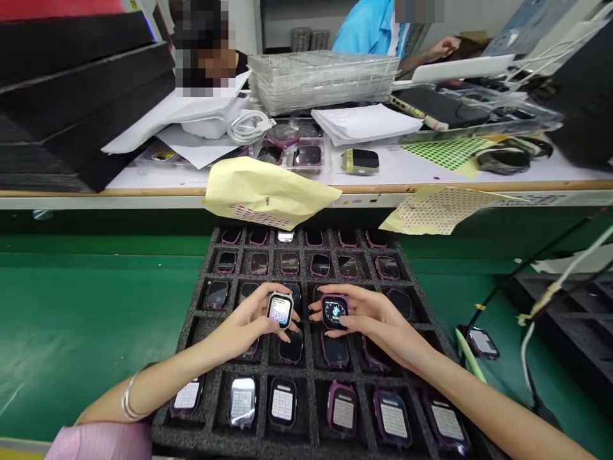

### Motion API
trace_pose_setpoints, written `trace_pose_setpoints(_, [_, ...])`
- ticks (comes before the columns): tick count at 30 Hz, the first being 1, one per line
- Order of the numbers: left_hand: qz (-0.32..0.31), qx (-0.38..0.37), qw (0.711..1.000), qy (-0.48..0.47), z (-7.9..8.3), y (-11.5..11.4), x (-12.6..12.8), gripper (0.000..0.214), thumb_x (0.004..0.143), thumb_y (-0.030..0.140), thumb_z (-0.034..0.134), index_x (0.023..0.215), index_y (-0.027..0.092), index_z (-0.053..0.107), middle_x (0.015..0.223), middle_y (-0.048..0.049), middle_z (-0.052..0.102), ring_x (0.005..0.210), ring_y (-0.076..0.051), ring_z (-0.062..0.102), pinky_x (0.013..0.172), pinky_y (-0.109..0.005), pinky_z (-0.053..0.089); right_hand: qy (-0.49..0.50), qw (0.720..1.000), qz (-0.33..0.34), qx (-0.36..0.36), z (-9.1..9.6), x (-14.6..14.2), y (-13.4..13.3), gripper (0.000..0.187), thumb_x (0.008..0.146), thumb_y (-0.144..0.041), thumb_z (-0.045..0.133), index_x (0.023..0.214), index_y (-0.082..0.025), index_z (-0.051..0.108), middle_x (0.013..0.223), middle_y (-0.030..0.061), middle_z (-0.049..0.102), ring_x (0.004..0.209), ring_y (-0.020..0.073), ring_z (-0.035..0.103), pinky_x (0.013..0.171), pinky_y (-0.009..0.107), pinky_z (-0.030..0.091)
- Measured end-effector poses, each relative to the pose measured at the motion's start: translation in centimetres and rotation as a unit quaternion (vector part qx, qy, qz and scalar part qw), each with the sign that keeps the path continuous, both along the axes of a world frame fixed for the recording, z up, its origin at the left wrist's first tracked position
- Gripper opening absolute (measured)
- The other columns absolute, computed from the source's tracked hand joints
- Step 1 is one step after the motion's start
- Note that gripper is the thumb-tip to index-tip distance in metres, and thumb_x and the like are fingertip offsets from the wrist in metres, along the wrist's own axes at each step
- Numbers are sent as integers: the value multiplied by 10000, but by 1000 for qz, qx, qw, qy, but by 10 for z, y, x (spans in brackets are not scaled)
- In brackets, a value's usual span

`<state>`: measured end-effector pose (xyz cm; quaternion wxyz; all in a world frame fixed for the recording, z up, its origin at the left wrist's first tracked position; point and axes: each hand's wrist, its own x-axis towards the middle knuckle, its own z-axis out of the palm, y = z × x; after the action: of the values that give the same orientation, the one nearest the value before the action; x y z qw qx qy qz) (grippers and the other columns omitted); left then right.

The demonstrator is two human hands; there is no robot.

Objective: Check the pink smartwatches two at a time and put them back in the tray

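A pale-cased smartwatch (280, 310) with a lit, colourful screen is held between the thumb and fingers of my left hand (256, 314). In my right hand (371, 313) is a purple-cased smartwatch (334, 311), its dark face lit and my thumb on its lower right corner. Both watches face up over a black foam tray (311, 399) divided into compartments. Most compartments hold a watch. The front row includes a watch with a white grid on its screen (282, 402); middle-row watches have dark screens. My hands hide part of the middle rows.
A green mat (96, 306) lies under the tray, with another watch (481, 342) and cables at right. Behind, a white shelf (163, 181) carries black boxes (71, 96), clear plastic trays (320, 80), papers (366, 122) and a watch (360, 161). Two people sit beyond.
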<state>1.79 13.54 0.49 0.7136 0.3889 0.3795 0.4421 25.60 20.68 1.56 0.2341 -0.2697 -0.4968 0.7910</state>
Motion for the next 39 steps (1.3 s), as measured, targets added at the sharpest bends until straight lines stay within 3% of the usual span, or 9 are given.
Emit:
trace_pose_setpoints(12, [-24, 41, 998, 46, -6, -1, -1, 344, 837, 95, 500, 1158, 207, 443, 1013, -68, 597, 931, -204, 601, 758, -336, 533, -26, 999, -13, 42, 1, -1, -4, 361, 860, -233, 670, 1202, -179, 570, 1114, 104, 657, 1017, 268, 643, 804, 391, 589])
trace_pose_setpoints(18, [-22, 41, 998, 47, -4, -2, -1, 292, 882, 163, 522, 1161, 207, 448, 1002, -78, 605, 944, -217, 604, 762, -349, 543, -70, 995, -30, 58, 2, -4, -6, 324, 851, -310, 691, 1129, -175, 592, 1043, 102, 675, 945, 261, 673, 708, 328, 609])
trace_pose_setpoints(27, [-9, 31, 999, 34, -1, -1, 2, 240, 896, 251, 568, 1102, 184, 465, 929, -68, 619, 851, -183, 628, 683, -294, 555, -77, 993, 25, 84, 4, 0, -4, 533, 771, -290, 777, 1224, -177, 519, 1127, 149, 637, 1066, 287, 613, 899, 420, 522])
trace_pose_setpoints(32, [1, 27, 999, 27, 0, -3, 0, 247, 875, 284, 603, 1066, 177, 488, 881, -60, 630, 803, -187, 637, 623, -276, 551, -109, 988, 27, 102, 9, 12, -7, 526, 811, -298, 741, 1257, -184, 485, 1152, 150, 631, 1083, 292, 603, 943, 445, 496])
trace_pose_setpoints(34, [4, 26, 999, 25, 2, -3, -1, 265, 865, 299, 617, 1062, 172, 495, 882, -70, 635, 799, -198, 642, 615, -287, 552, -152, 977, 19, 148, 12, 27, -7, 514, 822, -314, 727, 1263, -204, 486, 1149, 140, 635, 1058, 300, 613, 916, 444, 519])
trace_pose_setpoints(36, [4, 25, 999, 22, 3, -3, -1, 275, 862, 310, 617, 1065, 167, 499, 889, -80, 638, 800, -208, 645, 615, -301, 555, -226, 945, -1, 235, 14, 47, -6, 513, 803, -366, 734, 1247, -228, 519, 1125, 125, 640, 955, 302, 647, 844, 436, 555])
trace_pose_setpoints(39, [0, 31, 999, 19, 4, -3, -1, 271, 871, 315, 597, 1072, 165, 494, 894, -86, 635, 797, -211, 646, 619, -313, 557, -333, 852, -32, 403, 16, 82, -1, 472, 776, -451, 728, 1185, -258, 591, 1108, 113, 618, 815, 284, 646, 739, 404, 565])
